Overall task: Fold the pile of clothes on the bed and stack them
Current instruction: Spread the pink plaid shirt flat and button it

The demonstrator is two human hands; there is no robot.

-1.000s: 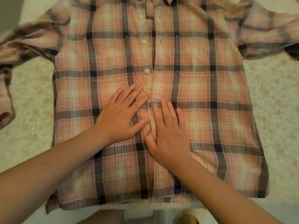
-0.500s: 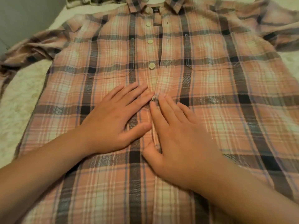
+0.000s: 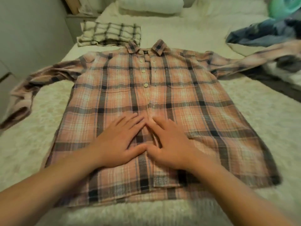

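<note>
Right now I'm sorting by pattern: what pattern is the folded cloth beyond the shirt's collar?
Cream with a dark windowpane check, folded cloth, head view.

The shirt [image 3: 162,115] is checked in salmon pink and cream, crossed by dark grey and black stripes, with cream buttons [image 3: 145,85]. A folded cloth [image 3: 110,34] is patterned in cream with a dark windowpane check. The bed cover [image 3: 39,128] is coloured cream-white. Crumpled clothes [image 3: 267,34] are seen in blue.

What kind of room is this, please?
Most likely a bedroom: a plaid shirt is spread on a fuzzy bed cover, with a white pillow at the far end.
</note>
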